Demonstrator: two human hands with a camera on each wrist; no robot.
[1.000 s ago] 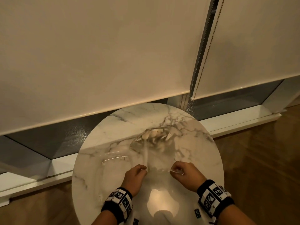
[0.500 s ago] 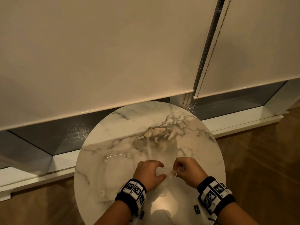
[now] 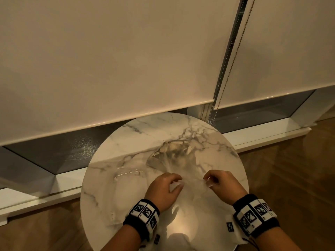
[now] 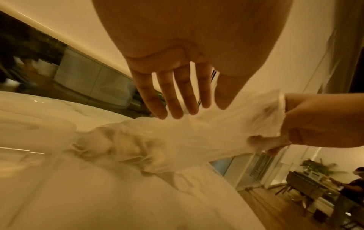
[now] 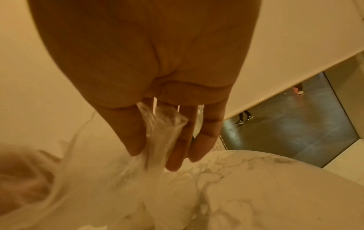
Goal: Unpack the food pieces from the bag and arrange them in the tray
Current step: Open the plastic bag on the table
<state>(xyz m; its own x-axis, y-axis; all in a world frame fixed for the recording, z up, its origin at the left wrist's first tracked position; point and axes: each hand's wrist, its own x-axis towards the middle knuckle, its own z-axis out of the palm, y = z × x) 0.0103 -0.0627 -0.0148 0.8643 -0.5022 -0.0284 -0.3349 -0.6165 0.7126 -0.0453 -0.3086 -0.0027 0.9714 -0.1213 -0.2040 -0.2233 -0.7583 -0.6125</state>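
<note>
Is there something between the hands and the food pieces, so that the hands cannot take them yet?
Yes: the clear bag itself. The food pieces lie inside it on the table; the right hand pinches its mouth, the left hand touches it.

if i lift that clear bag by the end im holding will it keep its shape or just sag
Probably sag: the bag is thin, wrinkled film, bunched where the right hand pinches it. The food pieces sit lumped at the far end on the table, so that end would likely hang low and swing. The left hand seems only to touch it with straight fingers, so support underneath may help.
</note>
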